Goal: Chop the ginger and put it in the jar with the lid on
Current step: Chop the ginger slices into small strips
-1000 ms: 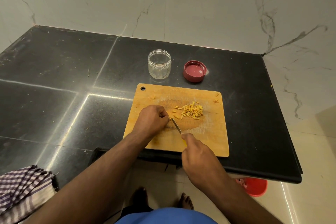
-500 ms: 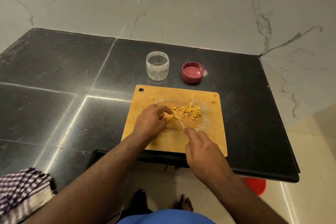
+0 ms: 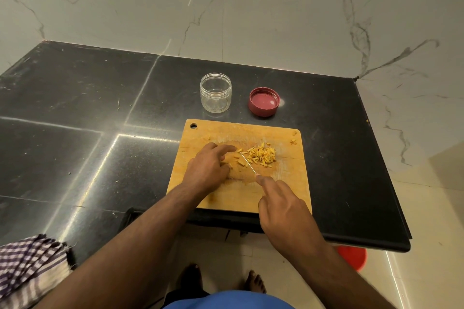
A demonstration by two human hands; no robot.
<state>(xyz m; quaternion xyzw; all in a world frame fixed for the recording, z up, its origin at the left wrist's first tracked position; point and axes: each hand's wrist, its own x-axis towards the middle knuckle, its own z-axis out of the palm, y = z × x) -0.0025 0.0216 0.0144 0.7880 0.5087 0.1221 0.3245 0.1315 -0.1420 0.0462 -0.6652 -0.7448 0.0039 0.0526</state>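
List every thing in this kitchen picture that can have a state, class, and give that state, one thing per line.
jar: open, upright, empty
lid: off, lying inside-up beside the jar
ginger: cut into small pieces, piled on the board
chopping board: flat on the counter
knife: held, blade among the pieces
right hand: gripping the knife
left hand: on the board, forefinger extended
checked cloth: crumpled
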